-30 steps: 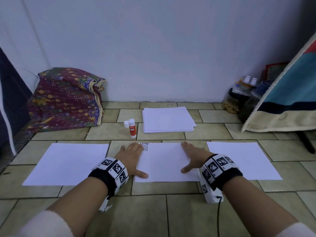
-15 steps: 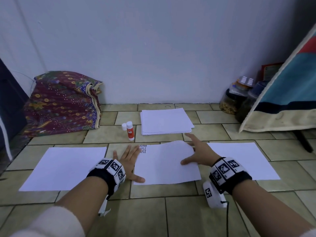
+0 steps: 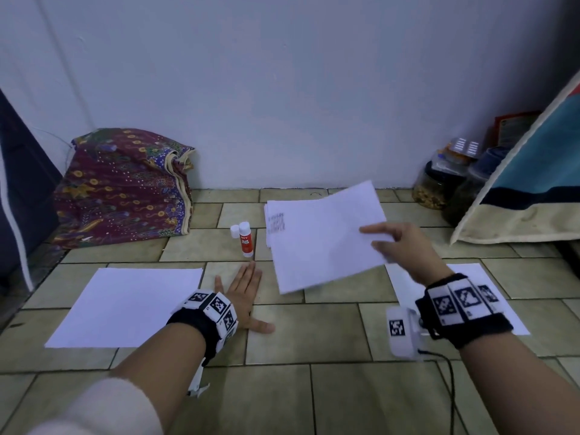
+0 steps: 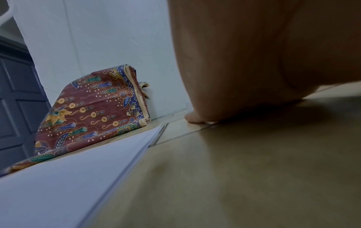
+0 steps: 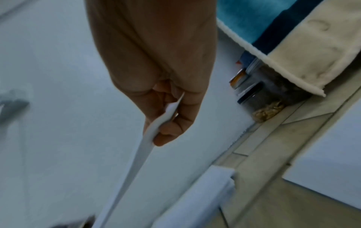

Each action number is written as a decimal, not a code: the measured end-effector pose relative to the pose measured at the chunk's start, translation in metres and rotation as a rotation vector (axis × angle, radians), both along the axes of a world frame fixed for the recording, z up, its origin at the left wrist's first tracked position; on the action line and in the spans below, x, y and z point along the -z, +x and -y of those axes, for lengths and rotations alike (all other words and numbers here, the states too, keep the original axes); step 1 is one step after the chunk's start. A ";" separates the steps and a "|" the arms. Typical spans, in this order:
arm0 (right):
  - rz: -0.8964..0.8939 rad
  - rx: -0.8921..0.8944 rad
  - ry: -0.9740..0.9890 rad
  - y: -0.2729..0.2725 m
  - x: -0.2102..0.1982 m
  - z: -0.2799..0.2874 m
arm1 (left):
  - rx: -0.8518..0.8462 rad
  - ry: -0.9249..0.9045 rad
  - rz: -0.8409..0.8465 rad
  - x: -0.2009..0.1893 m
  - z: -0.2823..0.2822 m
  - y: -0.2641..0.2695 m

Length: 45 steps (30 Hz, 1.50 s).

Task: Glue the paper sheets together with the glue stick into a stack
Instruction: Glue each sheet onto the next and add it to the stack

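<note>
The right hand [image 3: 398, 246] pinches a sheet [image 3: 326, 237] by its right edge, thumb on top and fingers [image 5: 171, 131] curled beneath, so the paper hangs tilted in the air, sloping away to the left of the fingertips. The left hand [image 3: 243, 293] lies flat on the floor [image 3: 329, 328], fingers straight and close together, thumb out to the side. The glue stick [image 3: 245, 239] stands upright just beyond the left fingertips, its cap [image 3: 234, 231] beside it.

Held by one edge alone, the sheet could sag, crease or swing, and its free corner may brush the glue stick and tip it. Laid down askew, it would stick crooked, as glue probably allows little shifting.

The pile [image 3: 270, 215] behind the sheet shows only along its left edge, so its height is unclear. Faint print shows through the lifted sheet but cannot be read. Whether any glue is on the sheet cannot be told. The right wrist view is blurred; the left wrist view shows mostly palm, a sheet to its left [image 4: 68, 177] and a patterned cloth [image 4: 93, 111].
</note>
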State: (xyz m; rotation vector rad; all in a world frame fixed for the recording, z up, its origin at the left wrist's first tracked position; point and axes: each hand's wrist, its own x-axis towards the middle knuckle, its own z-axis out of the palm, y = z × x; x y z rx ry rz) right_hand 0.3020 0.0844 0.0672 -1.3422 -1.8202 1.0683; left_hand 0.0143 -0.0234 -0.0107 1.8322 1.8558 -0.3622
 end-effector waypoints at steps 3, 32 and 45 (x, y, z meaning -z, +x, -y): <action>-0.083 0.090 0.044 -0.007 -0.008 -0.029 | -0.008 -0.002 0.002 0.001 0.000 -0.001; 0.992 -0.011 -0.044 -0.089 0.054 -0.123 | -0.027 -0.037 -0.012 0.009 -0.005 -0.006; 1.266 -0.252 -0.234 -0.031 0.045 0.012 | -0.020 -0.049 -0.104 0.009 -0.008 -0.002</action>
